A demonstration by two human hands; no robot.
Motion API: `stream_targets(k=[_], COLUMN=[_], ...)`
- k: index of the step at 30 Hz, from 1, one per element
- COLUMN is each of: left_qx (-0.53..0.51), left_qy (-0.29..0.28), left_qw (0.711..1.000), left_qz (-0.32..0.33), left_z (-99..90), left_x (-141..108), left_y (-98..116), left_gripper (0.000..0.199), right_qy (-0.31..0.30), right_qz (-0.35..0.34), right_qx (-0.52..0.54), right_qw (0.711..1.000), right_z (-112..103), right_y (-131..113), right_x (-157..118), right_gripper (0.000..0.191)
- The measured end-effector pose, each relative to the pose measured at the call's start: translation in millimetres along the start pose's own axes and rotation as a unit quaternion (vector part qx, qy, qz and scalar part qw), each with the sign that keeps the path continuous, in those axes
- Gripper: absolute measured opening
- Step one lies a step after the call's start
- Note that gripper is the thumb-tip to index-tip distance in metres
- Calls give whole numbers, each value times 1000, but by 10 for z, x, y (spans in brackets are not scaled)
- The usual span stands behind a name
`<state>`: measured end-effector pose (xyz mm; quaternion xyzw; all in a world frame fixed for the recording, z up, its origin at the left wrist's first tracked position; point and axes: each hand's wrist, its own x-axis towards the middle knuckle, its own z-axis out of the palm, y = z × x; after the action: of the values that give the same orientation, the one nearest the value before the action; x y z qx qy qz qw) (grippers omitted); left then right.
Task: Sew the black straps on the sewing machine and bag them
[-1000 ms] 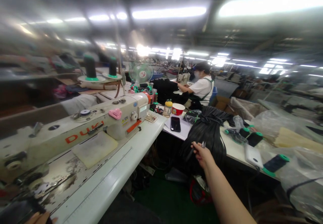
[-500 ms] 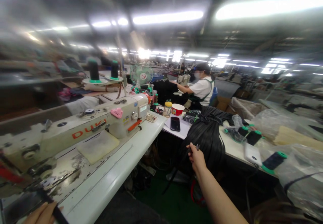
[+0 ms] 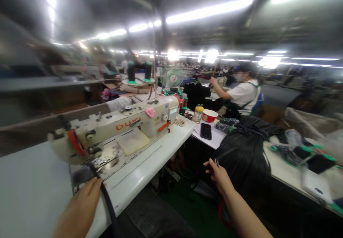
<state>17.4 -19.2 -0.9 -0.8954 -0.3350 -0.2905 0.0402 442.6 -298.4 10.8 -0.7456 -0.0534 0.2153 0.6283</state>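
My left hand (image 3: 79, 206) rests at the near edge of the white sewing table (image 3: 32, 191), gripping a black strap (image 3: 107, 206). The strap rises toward the needle area of a cream DUKI industrial sewing machine (image 3: 125, 125). The presser foot is hard to make out. My right hand (image 3: 218, 177) is raised over the floor gap, pinching small metal snips (image 3: 216, 163). Just behind it hangs a large bundle of black strips (image 3: 243, 155), draped over the table edge and not touching my fingers.
A phone (image 3: 205, 131) lies on white paper beside a red bowl (image 3: 209, 115). Thread cones (image 3: 131, 73) and a fan (image 3: 172, 77) stand beyond the machine. A co-worker (image 3: 243, 95) sews at the far right. Black spools (image 3: 320, 163) lie on the right table.
The whole view has swung left. My left hand has come up onto the table with the black strap. My right hand stays nearly in place, still pinching the snips.
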Motion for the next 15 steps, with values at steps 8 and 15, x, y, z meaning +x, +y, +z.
stream_targets(k=[8, 15], left_qx=[122, 124], left_qy=[-63, -87], left_qw=[990, 988], left_qz=[-19, -31], left_z=[-47, -112], left_x=[48, 120], left_y=[154, 221], left_gripper=[44, 37], right_qy=[-70, -201], right_qz=[-31, -120], right_qx=[-59, -205], right_qw=[995, 950], right_z=[485, 961], right_y=[-146, -377], right_x=[-286, -593], right_gripper=[50, 45])
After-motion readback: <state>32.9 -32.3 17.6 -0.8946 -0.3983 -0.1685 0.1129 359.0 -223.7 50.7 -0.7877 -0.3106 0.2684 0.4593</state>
